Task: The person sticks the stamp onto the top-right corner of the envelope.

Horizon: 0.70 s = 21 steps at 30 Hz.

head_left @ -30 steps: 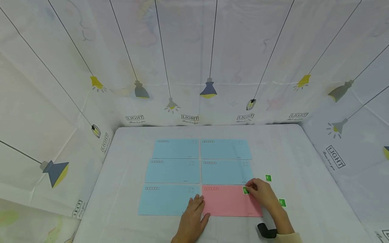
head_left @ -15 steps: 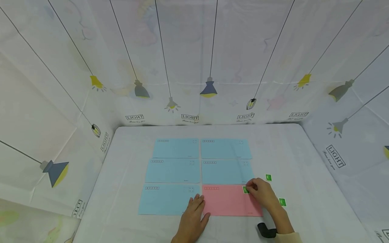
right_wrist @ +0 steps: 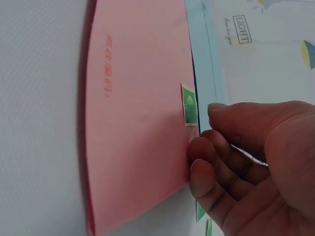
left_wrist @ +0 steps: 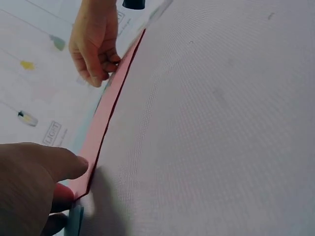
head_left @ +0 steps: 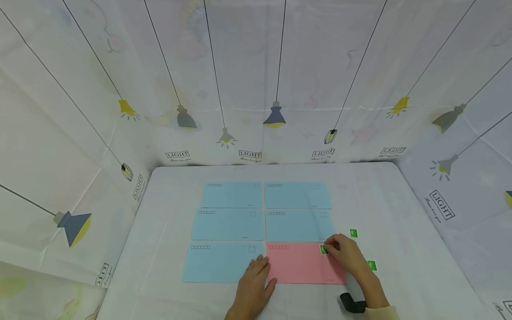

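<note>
A pink envelope (head_left: 302,269) lies flat at the front right of a block of blue envelopes. My left hand (head_left: 253,286) rests on its left end and the neighbouring blue envelope (head_left: 216,262), fingers extended. My right hand (head_left: 347,254) is at its upper right corner with fingers bent, holding a small green stamp (head_left: 323,250) by its right edge. In the right wrist view the stamp (right_wrist: 189,105) lies by the envelope's edge, close to the fingertips; the exact contact is hard to see. The left wrist view shows my left thumb (left_wrist: 74,167) on the pink envelope.
Two more green stamps lie on the white cloth, one beyond my right hand (head_left: 354,233) and one to its right (head_left: 372,265). Blue envelopes (head_left: 298,195) fill the rows behind. A black curved object (head_left: 352,304) is beside my right wrist. Lamp-printed cloth (head_left: 256,89) surrounds the table.
</note>
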Each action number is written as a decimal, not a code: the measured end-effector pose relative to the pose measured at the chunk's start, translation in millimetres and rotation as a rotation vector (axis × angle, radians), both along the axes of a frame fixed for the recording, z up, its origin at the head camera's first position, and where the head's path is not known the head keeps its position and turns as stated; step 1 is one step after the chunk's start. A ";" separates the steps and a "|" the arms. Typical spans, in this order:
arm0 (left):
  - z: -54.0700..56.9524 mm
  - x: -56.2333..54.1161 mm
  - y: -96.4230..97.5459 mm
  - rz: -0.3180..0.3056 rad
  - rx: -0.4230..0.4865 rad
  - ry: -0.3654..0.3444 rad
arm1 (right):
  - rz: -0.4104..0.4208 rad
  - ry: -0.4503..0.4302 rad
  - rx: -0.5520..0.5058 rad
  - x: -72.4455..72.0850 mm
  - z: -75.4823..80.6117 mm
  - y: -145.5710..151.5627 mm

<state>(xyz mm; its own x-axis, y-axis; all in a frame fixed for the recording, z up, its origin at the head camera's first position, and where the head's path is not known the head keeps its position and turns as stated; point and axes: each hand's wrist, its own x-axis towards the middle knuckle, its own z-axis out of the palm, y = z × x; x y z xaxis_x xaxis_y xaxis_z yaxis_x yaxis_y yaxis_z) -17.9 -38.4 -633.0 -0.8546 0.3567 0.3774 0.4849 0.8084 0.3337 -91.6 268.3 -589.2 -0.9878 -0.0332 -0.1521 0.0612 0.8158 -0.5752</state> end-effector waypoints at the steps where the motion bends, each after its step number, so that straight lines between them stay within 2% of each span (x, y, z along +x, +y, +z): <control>1: 1.2 -0.3 0.2 0.002 0.000 -0.007 | -0.007 -0.003 -0.001 0.0 0.0 0.7; 6: 5.2 -0.4 1.3 0.008 0.016 -0.042 | -0.024 0.011 -0.003 0.4 1.2 5.5; 10: 4.2 0.2 1.8 0.012 0.056 -0.050 | -0.049 0.021 -0.010 1.0 2.9 11.5; 15: 4.0 -1.5 -3.7 0.020 0.125 0.013 | -0.094 0.030 0.004 -0.1 0.6 24.7; 21: 11.8 -1.9 -29.6 0.097 0.176 0.093 | -0.145 0.090 0.004 -6.6 -2.5 47.1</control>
